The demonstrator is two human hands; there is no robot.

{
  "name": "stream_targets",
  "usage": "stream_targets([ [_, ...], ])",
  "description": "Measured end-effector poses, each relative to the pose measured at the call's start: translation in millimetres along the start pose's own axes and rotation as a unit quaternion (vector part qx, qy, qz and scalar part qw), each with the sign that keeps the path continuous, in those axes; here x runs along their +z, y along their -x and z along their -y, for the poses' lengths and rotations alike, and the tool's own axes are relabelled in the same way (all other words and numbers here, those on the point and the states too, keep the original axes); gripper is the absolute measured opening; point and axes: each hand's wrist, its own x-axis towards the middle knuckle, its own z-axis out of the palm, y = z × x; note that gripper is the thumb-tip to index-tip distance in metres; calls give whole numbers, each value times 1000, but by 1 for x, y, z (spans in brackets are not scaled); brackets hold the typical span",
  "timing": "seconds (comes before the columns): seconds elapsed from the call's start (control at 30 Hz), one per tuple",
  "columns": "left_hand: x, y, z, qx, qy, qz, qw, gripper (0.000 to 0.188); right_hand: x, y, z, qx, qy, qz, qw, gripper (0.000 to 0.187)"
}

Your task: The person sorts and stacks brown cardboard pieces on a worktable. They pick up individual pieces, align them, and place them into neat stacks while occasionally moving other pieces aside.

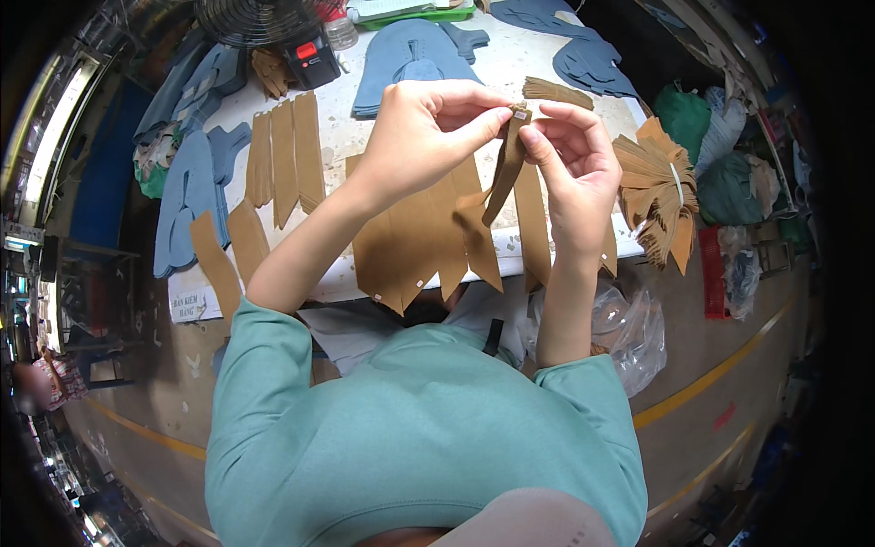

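Observation:
My left hand (pixel 437 132) and my right hand (pixel 579 173) are raised above a white table, pinching the top of a narrow brown leather-like strip (pixel 507 173). A small white label sits at its pinched end, and the rest hangs down. Below lie overlapping brown pieces (pixel 401 242) with pointed ends, some bearing small white labels, reaching over the table's near edge. More brown strips (pixel 308 150) lie to the left. Just behind my right hand is a small stack of brown pieces (pixel 556 92).
Blue-grey cut pieces (pixel 415 55) lie at the back, with others (pixel 187 196) at the left. A fan (pixel 246 18) and a black device (pixel 311 64) stand back left. At the right edge sits a brown bundle (pixel 654 191) tied with a white band. A red crate (pixel 713 273) stands beyond.

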Motion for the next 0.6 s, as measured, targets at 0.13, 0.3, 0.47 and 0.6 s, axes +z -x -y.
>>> stream_targets([
  [0.13, 0, -2, -3, 16, -21, 9, 1000, 17, -1, -2, 1, 0, 29, 0, 1000, 28],
  [0.3, 6, -18, -7, 14, -27, 25, 999, 15, -3, -7, -3, -53, 93, -9, 994, 28],
  [0.47, 19, -56, 7, -34, 44, 140, 989, 24, -24, -2, -5, 41, -14, 2, 999, 30],
  [0.6, 39, -91, 41, -71, 114, 133, 982, 22, -66, 9, -4, 75, 43, -48, 995, 31],
])
